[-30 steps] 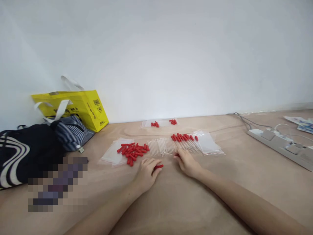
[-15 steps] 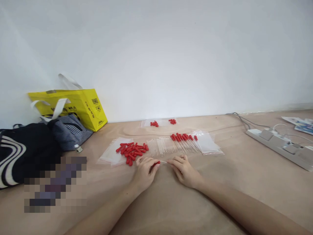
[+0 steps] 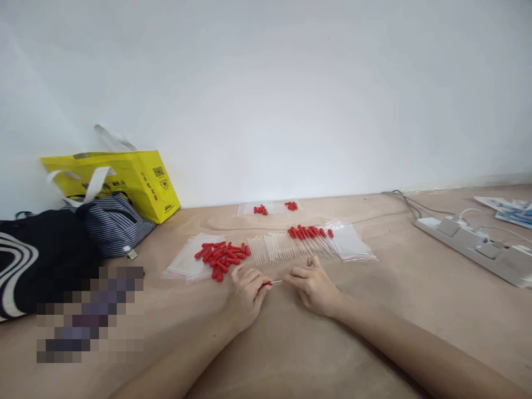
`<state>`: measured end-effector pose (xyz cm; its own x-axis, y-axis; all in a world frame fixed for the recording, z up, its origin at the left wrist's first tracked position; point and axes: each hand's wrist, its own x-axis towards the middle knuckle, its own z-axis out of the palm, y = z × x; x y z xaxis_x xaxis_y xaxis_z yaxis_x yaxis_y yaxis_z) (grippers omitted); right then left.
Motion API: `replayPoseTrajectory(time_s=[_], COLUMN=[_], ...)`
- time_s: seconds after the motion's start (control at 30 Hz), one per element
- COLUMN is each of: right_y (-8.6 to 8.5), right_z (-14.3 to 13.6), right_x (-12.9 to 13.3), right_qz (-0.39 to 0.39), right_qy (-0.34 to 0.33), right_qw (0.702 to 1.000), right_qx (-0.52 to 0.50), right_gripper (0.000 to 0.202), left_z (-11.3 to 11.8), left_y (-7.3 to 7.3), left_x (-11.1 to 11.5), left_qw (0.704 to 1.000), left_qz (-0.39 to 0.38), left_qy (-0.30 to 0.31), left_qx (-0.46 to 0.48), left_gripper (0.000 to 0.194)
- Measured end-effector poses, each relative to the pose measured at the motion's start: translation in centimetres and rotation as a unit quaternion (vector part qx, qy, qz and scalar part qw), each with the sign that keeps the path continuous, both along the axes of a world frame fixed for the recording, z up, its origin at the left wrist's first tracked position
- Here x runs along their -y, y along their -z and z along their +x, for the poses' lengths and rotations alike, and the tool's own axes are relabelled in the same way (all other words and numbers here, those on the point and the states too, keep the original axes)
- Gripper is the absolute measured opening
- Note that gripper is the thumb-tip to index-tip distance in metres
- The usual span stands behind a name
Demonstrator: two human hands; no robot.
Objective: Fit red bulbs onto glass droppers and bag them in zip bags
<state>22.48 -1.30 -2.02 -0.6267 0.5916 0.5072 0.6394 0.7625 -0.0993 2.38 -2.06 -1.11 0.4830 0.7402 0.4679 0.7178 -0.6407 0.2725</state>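
Note:
A red rubber dropper bulb is pinched between the thumb and fingers of my left hand. From its open end a thin clear dropper tube sticks out to the right. The fingers of my right hand are closed at the tube's other end, which they hide. Beyond my left hand lies a heap of loose red bulbs. A row of bare clear tubes is spread past both hands. To its right, several tubes carry red bulbs on their far ends.
Clear plastic bags lie in a left stack and a right stack. Another bag with bulbs and tubes is near the wall. A yellow bag, striped pouch and black bag stand left; a power strip lies right.
My hands and the joined bulb and tube have come slightly nearer to me. Less of the tube shows between my hands. The whole view has shifted a little.

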Motion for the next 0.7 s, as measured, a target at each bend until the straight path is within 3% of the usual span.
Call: replayPoseTrajectory(time_s=[0.27, 0.7], right_y=[-0.2, 0.2], right_z=[-0.4, -1.5], right_x=[0.3, 0.5], right_qz=[0.048, 0.021], right_qy=[-0.003, -0.005], right_qw=[0.999, 0.998], right_qx=[-0.023, -0.055], right_gripper=[0.022, 0.021], left_z=[0.1, 0.1], left_y=[-0.1, -0.1], left_x=[0.4, 0.4], left_qw=[0.999, 0.998], left_qz=[0.007, -0.010], left_qy=[0.041, 0.051], left_qx=[-0.013, -0.025], left_gripper=[0.016, 0.018])
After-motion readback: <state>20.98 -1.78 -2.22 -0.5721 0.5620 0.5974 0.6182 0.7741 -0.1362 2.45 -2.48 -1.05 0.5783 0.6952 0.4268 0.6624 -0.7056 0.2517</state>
